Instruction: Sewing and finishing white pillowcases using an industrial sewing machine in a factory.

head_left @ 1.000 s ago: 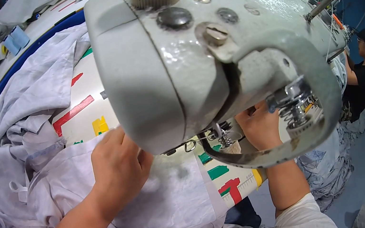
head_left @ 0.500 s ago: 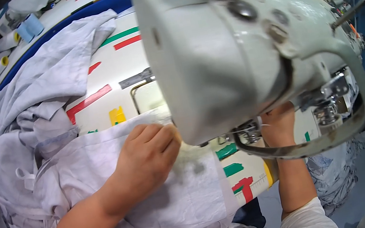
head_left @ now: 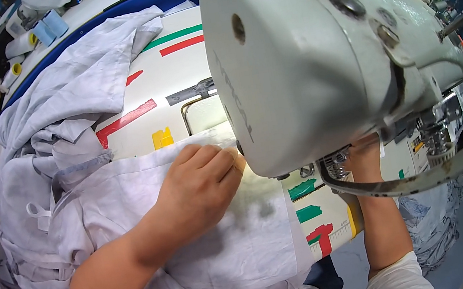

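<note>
A big off-white sewing machine head [head_left: 314, 51] fills the upper right of the head view. My left hand [head_left: 198, 183] lies flat, fingers together, on pale lilac-white fabric [head_left: 242, 247] spread over the table, its fingertips touching the machine's left side. My right forearm [head_left: 377, 212] reaches up under the machine. My right hand [head_left: 362, 150] is mostly hidden behind the machine, so its grip cannot be seen.
A heap of the same pale fabric [head_left: 52, 131] is piled at the left. The white table [head_left: 170, 69] carries red, green and yellow tape marks and a metal plate [head_left: 205, 112]. Thread cones [head_left: 50, 31] stand at the far left. More cloth [head_left: 439, 214] hangs at the right.
The view has shifted, so the machine now sits higher and further right. My left hand has slid right along the fabric up to the machine's side. More of the taped table shows.
</note>
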`<state>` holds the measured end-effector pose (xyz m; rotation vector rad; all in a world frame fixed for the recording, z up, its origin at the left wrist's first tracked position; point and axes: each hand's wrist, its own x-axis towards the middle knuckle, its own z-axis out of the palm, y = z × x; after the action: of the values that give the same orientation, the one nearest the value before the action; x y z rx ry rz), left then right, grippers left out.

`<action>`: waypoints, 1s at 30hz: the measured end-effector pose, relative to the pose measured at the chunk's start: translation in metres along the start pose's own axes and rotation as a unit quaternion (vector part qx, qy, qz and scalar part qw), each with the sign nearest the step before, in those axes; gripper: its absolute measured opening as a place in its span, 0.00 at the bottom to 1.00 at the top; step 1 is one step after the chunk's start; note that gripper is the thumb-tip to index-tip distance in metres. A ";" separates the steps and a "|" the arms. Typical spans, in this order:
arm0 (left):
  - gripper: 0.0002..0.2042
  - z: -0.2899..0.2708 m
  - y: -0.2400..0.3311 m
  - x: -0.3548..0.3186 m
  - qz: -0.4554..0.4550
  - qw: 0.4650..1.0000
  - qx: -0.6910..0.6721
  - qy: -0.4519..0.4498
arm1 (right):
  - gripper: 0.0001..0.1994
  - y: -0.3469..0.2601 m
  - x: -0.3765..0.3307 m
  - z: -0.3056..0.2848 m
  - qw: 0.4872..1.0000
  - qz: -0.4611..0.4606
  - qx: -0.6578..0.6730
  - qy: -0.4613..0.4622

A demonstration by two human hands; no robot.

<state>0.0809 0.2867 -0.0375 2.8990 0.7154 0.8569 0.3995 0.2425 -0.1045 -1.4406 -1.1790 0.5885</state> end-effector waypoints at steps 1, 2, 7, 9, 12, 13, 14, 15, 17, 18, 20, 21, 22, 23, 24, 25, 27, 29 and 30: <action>0.08 -0.001 0.000 0.001 -0.001 1.000 0.001 -0.011 | 0.12 -0.005 -0.001 0.000 0.981 -0.104 -0.157 -0.047; 0.08 -0.002 0.000 0.003 0.002 1.000 0.001 -0.010 | 0.15 0.002 -0.004 0.001 0.993 -0.089 0.080 -0.024; 0.08 0.001 -0.007 0.001 0.011 1.000 0.003 0.008 | 0.14 -0.014 -0.005 0.008 0.989 -0.118 -0.052 -0.073; 0.07 0.002 -0.006 0.001 0.014 1.000 0.007 0.011 | 0.11 -0.023 -0.011 0.014 0.993 -0.104 0.020 -0.045; 0.07 0.001 -0.007 0.001 0.016 1.000 0.009 0.011 | 0.12 -0.047 -0.015 0.022 0.994 -0.080 -0.040 -0.060; 0.06 0.001 -0.008 0.002 0.014 1.000 0.007 0.008 | 0.12 -0.056 -0.016 0.024 0.993 -0.068 -0.070 -0.067; 0.06 0.001 -0.009 0.001 0.014 1.000 0.007 0.007 | 0.12 -0.063 -0.017 0.026 0.991 -0.055 -0.099 -0.075; 0.06 0.001 -0.009 0.002 0.012 1.000 0.004 0.005 | 0.12 -0.068 -0.018 0.025 0.987 -0.043 -0.130 -0.082; 0.06 0.004 -0.011 0.000 0.012 1.000 0.001 0.003 | 0.13 -0.071 -0.017 0.023 0.965 -0.136 -0.208 -0.083; 0.06 0.011 -0.013 -0.002 0.007 0.999 -0.021 0.044 | 0.13 -0.072 -0.017 0.023 0.929 -0.226 -0.282 -0.087; 0.06 0.015 -0.014 -0.005 -0.002 0.995 -0.050 0.089 | 0.12 -0.089 -0.020 0.026 0.920 -0.265 -0.268 -0.112; 0.06 0.016 -0.014 -0.005 -0.003 0.995 -0.050 0.089 | 0.12 -0.093 -0.021 0.028 0.920 -0.265 -0.267 -0.113; 0.06 0.015 -0.013 -0.005 -0.007 0.995 -0.050 0.081 | 0.11 -0.096 -0.020 0.031 0.919 -0.298 -0.235 -0.107; 0.06 0.013 -0.013 -0.005 -0.010 0.996 -0.051 0.074 | 0.10 -0.099 -0.018 0.034 0.916 -0.331 -0.202 -0.102; 0.06 0.011 -0.012 -0.004 -0.010 0.996 -0.053 0.074 | 0.10 -0.103 -0.014 0.038 0.905 -0.343 -0.227 -0.106; 0.06 0.009 -0.011 -0.003 -0.007 0.999 -0.013 0.038 | 0.10 -0.102 -0.010 0.039 0.905 -0.342 -0.228 -0.106; 0.05 0.007 -0.009 -0.002 -0.005 1.000 0.027 0.002 | 0.11 -0.096 -0.004 0.042 0.924 -0.325 -0.152 -0.131; 0.06 0.006 -0.007 -0.003 -0.015 1.000 0.023 -0.009 | 0.10 -0.102 0.000 0.042 0.922 -0.329 -0.145 -0.144; 0.06 0.004 -0.007 -0.003 -0.013 1.000 0.023 -0.009 | 0.09 -0.096 0.001 0.038 0.905 -0.347 -0.216 -0.120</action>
<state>0.0783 0.2918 -0.0438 2.9255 0.7804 0.8212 0.3347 0.2476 -0.0245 -1.1898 -1.9856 -0.0080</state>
